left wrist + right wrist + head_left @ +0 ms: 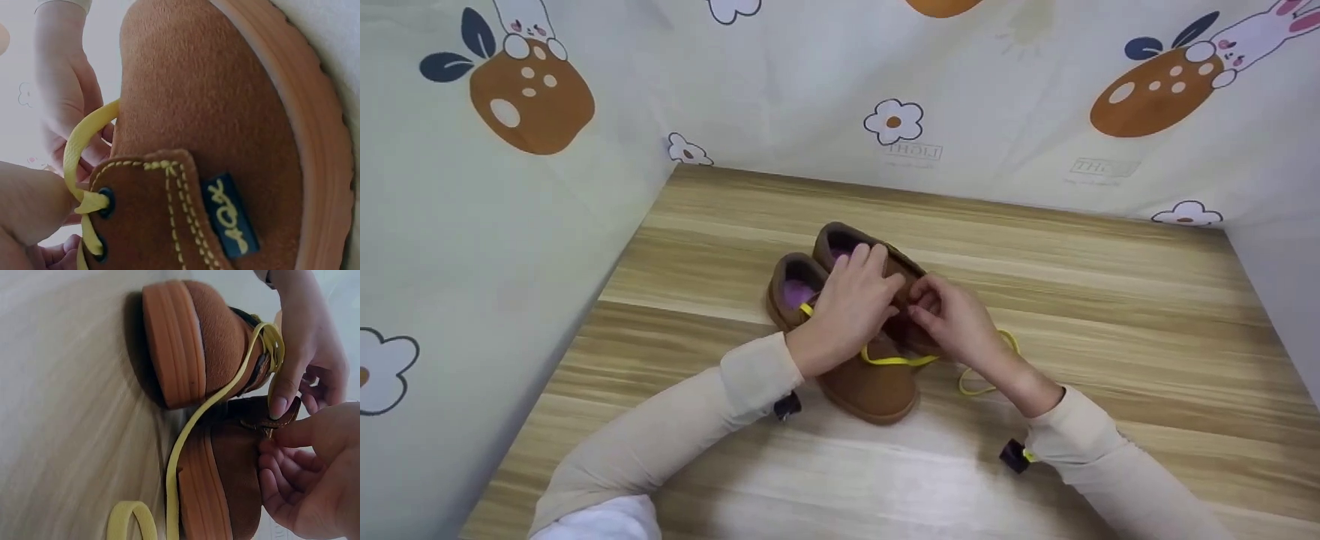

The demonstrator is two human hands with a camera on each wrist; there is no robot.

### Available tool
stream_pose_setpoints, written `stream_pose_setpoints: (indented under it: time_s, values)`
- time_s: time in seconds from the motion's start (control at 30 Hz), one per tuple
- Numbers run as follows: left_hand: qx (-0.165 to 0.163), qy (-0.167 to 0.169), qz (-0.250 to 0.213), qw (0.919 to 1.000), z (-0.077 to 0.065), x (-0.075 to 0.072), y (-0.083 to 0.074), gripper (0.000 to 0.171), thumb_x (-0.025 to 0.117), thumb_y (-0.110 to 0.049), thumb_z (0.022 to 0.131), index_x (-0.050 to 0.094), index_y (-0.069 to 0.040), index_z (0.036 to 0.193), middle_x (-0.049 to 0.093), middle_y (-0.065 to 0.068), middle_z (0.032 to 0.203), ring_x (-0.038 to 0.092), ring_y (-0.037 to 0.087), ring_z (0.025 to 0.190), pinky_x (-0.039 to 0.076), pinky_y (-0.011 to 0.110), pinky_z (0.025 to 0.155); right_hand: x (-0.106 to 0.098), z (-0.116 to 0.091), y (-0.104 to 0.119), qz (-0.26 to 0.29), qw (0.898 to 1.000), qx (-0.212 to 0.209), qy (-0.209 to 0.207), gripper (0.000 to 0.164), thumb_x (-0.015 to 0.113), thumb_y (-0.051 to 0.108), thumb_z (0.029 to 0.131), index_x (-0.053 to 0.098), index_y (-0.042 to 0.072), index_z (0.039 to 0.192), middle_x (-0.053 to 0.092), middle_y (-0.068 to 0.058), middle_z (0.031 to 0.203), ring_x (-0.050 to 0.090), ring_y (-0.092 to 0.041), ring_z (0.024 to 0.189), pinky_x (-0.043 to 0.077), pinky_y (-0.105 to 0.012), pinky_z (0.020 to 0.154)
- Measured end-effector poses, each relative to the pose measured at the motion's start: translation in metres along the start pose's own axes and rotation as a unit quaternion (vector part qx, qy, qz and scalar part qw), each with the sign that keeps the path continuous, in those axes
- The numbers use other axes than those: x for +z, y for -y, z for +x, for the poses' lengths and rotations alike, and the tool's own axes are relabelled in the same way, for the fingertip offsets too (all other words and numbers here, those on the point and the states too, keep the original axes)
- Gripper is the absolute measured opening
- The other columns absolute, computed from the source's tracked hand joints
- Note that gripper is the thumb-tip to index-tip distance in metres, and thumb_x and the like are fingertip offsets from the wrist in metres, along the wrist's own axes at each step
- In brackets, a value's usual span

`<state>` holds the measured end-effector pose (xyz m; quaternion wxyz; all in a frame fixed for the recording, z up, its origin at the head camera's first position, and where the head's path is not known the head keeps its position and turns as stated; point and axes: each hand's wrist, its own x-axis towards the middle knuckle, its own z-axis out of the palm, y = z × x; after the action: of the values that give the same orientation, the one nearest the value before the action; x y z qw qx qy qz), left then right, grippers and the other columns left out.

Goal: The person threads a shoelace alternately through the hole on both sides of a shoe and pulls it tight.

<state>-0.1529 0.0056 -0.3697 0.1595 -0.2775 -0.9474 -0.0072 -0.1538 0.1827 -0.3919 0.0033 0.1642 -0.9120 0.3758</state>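
Observation:
Two brown shoes stand side by side, the near shoe (870,386) with yellow lace through its eyelets and the far shoe (829,232) behind it. My left hand (851,296) reaches over the near shoe. In the right wrist view its thumb (281,396) presses the eyelet flap (287,417) of the far shoe, fingers bent behind. Opposite it, my right hand (960,322) pinches at that flap's edge, where a short bit of yellow shoelace (270,433) shows. Fingertips hide most of the pinch.
A long yellow lace (194,419) crosses between the shoes and loops on the wooden tabletop (697,247) beneath my right forearm. A blue label (230,216) sits on the near shoe's side. Printed cloth (810,90) walls in the table.

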Motion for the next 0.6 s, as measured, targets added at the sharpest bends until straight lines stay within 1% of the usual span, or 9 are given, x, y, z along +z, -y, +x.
stream_pose_setpoints:
  time_s: [0.1, 0.2, 0.27, 0.33, 0.43, 0.53, 0.6]
  values:
    - [0.028, 0.017, 0.012, 0.9994, 0.0017, -0.0015, 0.0014, 0.025, 0.070, -0.040, 0.089, 0.072, -0.018, 0.100, 0.055, 0.006, 0.113, 0.046, 0.025, 0.101, 0.041, 0.035, 0.078, 0.0004, 0.0001, -0.0003, -0.038, 0.999, -0.008, -0.019, 0.024, 0.074, 0.008, 0.084, 0.060, 0.002, 0.103, 0.063, -0.012, 0.093, 0.060, -0.019, 0.075, 0.048, -0.029, 0.070]
    - [0.057, 0.042, 0.017, 0.9974, 0.0044, -0.0053, 0.0025, 0.024, 0.068, -0.040, 0.091, 0.074, -0.018, 0.098, 0.056, 0.006, 0.117, 0.047, 0.027, 0.107, 0.042, 0.038, 0.082, 0.0006, -0.0006, 0.0005, -0.071, 0.997, -0.020, -0.031, 0.036, 0.079, 0.011, 0.080, 0.056, 0.001, 0.107, 0.056, -0.016, 0.103, 0.059, -0.025, 0.080, 0.051, -0.037, 0.074]
    - [0.073, 0.054, 0.010, 0.9958, 0.0062, -0.0072, 0.0032, 0.023, 0.068, -0.038, 0.091, 0.076, -0.017, 0.096, 0.058, 0.005, 0.117, 0.047, 0.027, 0.108, 0.043, 0.039, 0.083, 0.0007, -0.0013, 0.0010, -0.090, 0.995, -0.019, -0.038, 0.041, 0.080, 0.015, 0.080, 0.055, 0.001, 0.109, 0.053, -0.016, 0.106, 0.059, -0.029, 0.083, 0.052, -0.042, 0.076]
    - [0.081, 0.065, -0.013, 0.9945, 0.0072, -0.0080, 0.0054, 0.023, 0.068, -0.039, 0.091, 0.077, -0.017, 0.091, 0.061, 0.005, 0.112, 0.048, 0.027, 0.106, 0.043, 0.040, 0.083, 0.0005, -0.0018, 0.0015, -0.103, 0.994, -0.015, -0.040, 0.044, 0.081, 0.018, 0.081, 0.053, 0.001, 0.110, 0.052, -0.017, 0.108, 0.060, -0.031, 0.086, 0.053, -0.046, 0.079]
    - [0.076, 0.074, -0.061, 0.9925, 0.0066, -0.0073, 0.0088, 0.025, 0.070, -0.042, 0.088, 0.079, -0.018, 0.089, 0.064, 0.003, 0.101, 0.049, 0.026, 0.100, 0.042, 0.039, 0.078, 0.0001, -0.0016, 0.0010, -0.114, 0.993, -0.005, -0.036, 0.047, 0.081, 0.021, 0.081, 0.051, 0.000, 0.112, 0.052, -0.018, 0.109, 0.060, -0.032, 0.090, 0.053, -0.047, 0.080]
    - [0.053, 0.077, -0.103, 0.9903, 0.0055, -0.0048, 0.0100, 0.026, 0.072, -0.044, 0.087, 0.079, -0.019, 0.089, 0.065, 0.002, 0.094, 0.051, 0.026, 0.096, 0.043, 0.039, 0.075, -0.0007, -0.0003, 0.0007, -0.111, 0.993, 0.000, -0.029, 0.052, 0.081, 0.020, 0.081, 0.049, -0.001, 0.116, 0.053, -0.020, 0.111, 0.060, -0.033, 0.092, 0.053, -0.046, 0.082]
    - [0.039, 0.070, -0.120, 0.9895, 0.0055, -0.0021, 0.0090, 0.024, 0.073, -0.041, 0.087, 0.079, -0.018, 0.088, 0.066, 0.002, 0.093, 0.053, 0.025, 0.094, 0.044, 0.038, 0.073, -0.0008, 0.0003, 0.0002, -0.107, 0.994, -0.002, -0.029, 0.056, 0.082, 0.018, 0.080, 0.047, -0.002, 0.119, 0.054, -0.021, 0.112, 0.060, -0.034, 0.094, 0.053, -0.047, 0.084]
